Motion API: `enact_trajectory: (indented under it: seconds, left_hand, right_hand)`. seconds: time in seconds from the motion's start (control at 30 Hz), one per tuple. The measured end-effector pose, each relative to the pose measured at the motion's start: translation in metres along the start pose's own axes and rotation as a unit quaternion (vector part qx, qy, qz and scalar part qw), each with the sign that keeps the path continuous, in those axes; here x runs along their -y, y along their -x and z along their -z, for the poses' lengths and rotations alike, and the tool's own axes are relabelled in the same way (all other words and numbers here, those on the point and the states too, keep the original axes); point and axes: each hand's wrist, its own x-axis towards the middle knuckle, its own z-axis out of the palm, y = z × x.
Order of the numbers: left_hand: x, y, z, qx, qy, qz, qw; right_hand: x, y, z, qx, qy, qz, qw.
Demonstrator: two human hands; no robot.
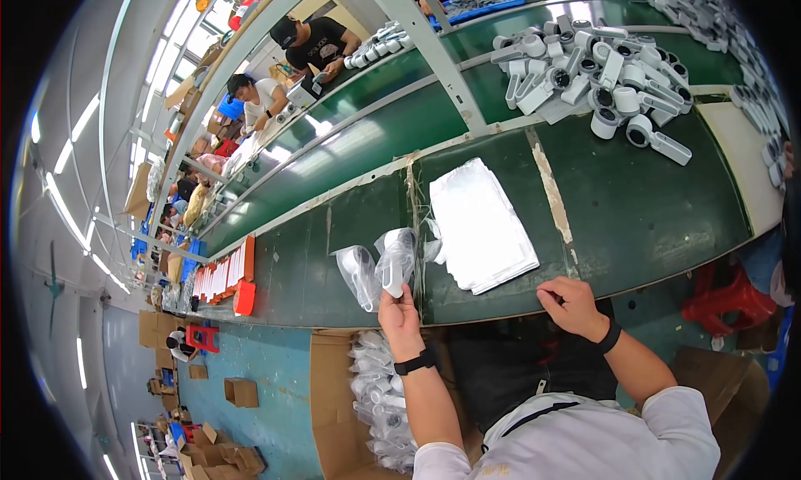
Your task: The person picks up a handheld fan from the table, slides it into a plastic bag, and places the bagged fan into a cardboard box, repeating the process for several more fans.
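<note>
My left hand (400, 315) grips the handle end of a white round-headed handheld device (393, 273) in a clear plastic bag, just over the table's front edge. Left of it, a second bagged device (357, 276) lies on the green table. Beside the held one, to the right, rests a stack of white plastic bags (482, 228). My right hand (574, 306) hovers at the table edge near that stack, its fingers curled with nothing visible in them.
Unbagged white devices (613, 80) are heaped at the back right. Below the table a cardboard box (332, 397) holds several bagged devices. Orange boxes (229, 273) stand at the left end. A metal post (442, 71) rises behind the table; co-workers sit across the line.
</note>
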Motion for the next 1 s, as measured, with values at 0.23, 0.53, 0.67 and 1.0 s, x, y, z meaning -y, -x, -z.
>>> enact_trajectory:
  seconds: [0.23, 0.53, 0.67, 1.0]
  left_hand:
    - [0.002, 0.023, -0.02, -0.012, -0.128, -0.156, 0.979]
    - [0.005, 0.032, -0.027, 0.0, -0.095, -0.137, 0.986]
    - [0.011, 0.025, -0.019, -0.02, -0.079, -0.157, 0.984]
    - [0.005, 0.02, -0.012, 0.019, -0.001, -0.03, 0.999]
  right_hand:
    - [0.004, -0.002, 0.0, -0.008, 0.007, 0.008, 1.0]
    - [0.005, -0.002, 0.001, -0.007, 0.019, 0.017, 1.0]
    - [0.005, -0.001, 0.0, -0.01, 0.017, 0.016, 1.0]
    - [0.004, -0.002, 0.0, -0.016, 0.025, 0.025, 0.999]
